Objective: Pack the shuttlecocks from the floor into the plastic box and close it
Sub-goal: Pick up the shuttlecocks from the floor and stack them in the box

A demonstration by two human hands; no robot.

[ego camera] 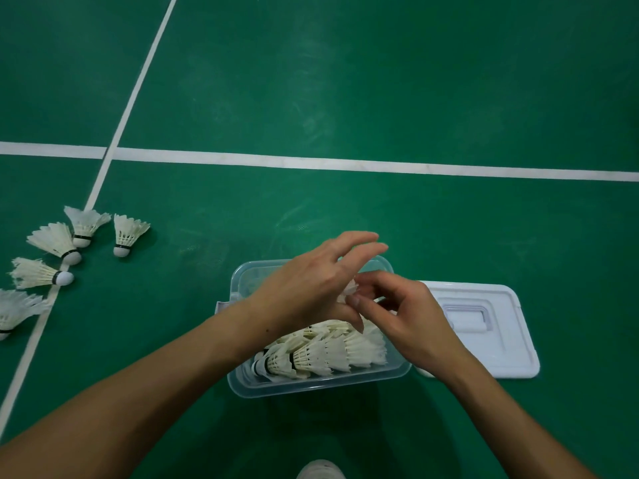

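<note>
Shuttlecock (350, 289) pinched between right hand (411, 323) fingers and open left hand (311, 288).

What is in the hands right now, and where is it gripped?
A shuttlecock sits between both hands above the plastic box. The right hand pinches its feather skirt; the left hand mostly hides it.

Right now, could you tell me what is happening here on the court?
A person is crouched over a clear plastic box on the green floor, packing shuttlecocks. Both hands meet above the box: the left hand and right hand are handling one shuttlecock between them, mostly hidden by fingers. A row of packed shuttlecocks already lies in the box. Five loose shuttlecocks remain on the floor to the left. The lid lies beside the box on the right, so it is still open.
</note>
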